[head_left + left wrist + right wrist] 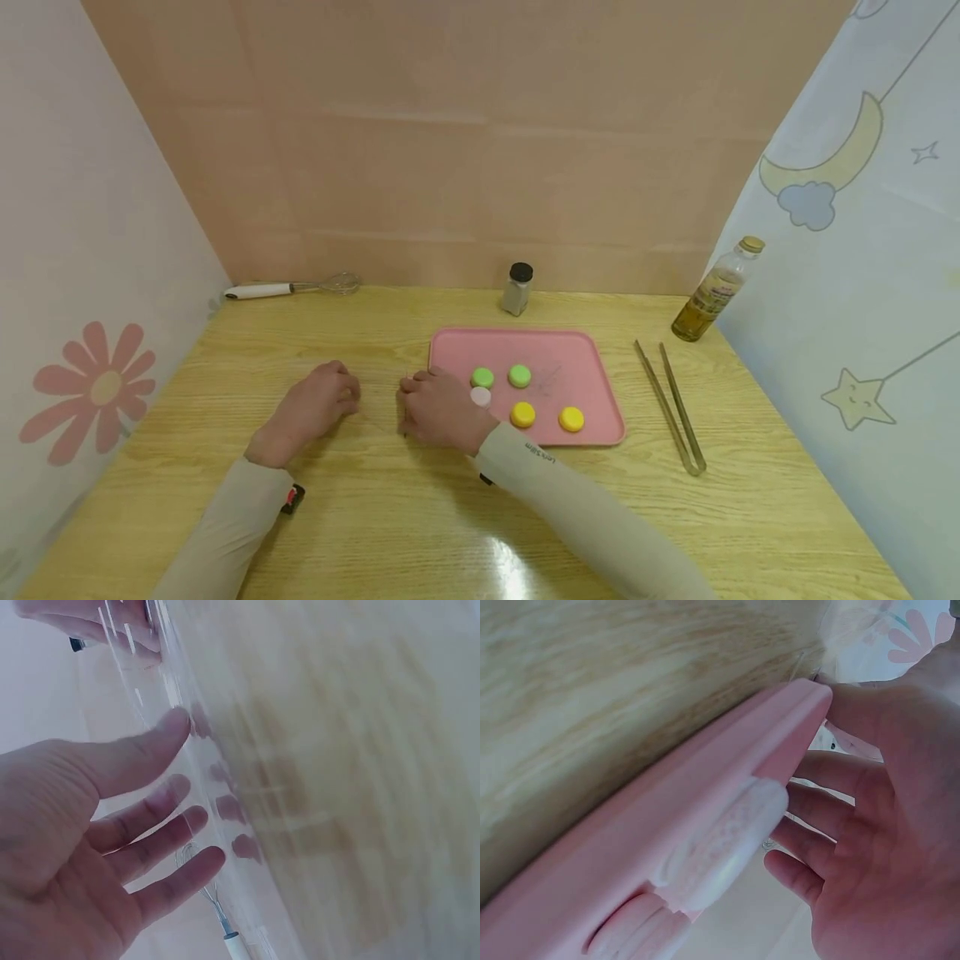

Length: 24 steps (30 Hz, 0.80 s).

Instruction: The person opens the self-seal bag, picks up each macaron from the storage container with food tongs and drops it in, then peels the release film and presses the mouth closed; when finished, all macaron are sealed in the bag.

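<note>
A clear plastic item (247,697), faint in the head view, lies between the two hands on the wooden table; its full shape is hard to make out. At its left side, my left hand (318,400) has thumb and loosely extended fingertips right at the clear wall, which mirrors them. My right hand (442,408) is at its other side, fingers relaxed, beside the left edge of a pink tray (555,342). On the tray sit two green macarons (520,376), two yellow macarons (572,418) and a pale pink macaron (481,397), partly hidden by the right hand.
Metal tongs (682,421) lie right of the tray, with a gold-capped bottle (708,300) of amber liquid behind them. A black-capped jar (517,292) stands behind the tray. Along the back left lies a white-handled whisk (262,291). Walls enclose the table's back and sides.
</note>
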### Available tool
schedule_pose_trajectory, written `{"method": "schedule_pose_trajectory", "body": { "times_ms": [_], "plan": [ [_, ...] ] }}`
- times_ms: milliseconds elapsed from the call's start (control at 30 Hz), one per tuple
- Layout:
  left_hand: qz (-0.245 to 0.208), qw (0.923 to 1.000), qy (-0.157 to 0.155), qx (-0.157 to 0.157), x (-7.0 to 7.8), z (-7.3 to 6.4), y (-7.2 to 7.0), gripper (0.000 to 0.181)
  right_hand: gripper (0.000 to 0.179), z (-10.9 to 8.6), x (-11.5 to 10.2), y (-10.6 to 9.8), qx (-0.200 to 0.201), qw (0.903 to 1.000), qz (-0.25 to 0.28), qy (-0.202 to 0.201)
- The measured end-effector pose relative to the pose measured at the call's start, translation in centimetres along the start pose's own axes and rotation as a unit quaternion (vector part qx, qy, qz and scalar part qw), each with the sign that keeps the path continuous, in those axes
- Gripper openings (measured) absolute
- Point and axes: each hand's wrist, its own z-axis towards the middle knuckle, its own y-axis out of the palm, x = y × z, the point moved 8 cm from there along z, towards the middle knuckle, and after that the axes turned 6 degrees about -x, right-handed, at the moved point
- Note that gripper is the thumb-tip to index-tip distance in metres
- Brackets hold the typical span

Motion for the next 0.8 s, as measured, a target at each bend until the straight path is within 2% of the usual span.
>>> {"method": "schedule_pose_trajectory", "body": {
  "times_ms": [233, 500, 800],
  "plan": [
    [0.007, 0.9998, -0.008, 0.019, -0.1, -0.1, -0.7, 0.010, 0.038, 0.2, 0.0, 0.2, -0.007, 0.9999, -0.008, 0.006],
    [-0.025, 0.9984, -0.026, 0.044, -0.8, -0.2, -1.2, 0.008, 0.038, 0.1, -0.1, 0.2, -0.006, 0.9999, -0.010, 0.004],
    [-0.028, 0.9948, 0.005, 0.098, -0.7, -0.5, -2.3, 0.017, 0.036, 0.0, -0.2, 0.1, -0.002, 0.9997, -0.026, 0.005]
  ]
}}
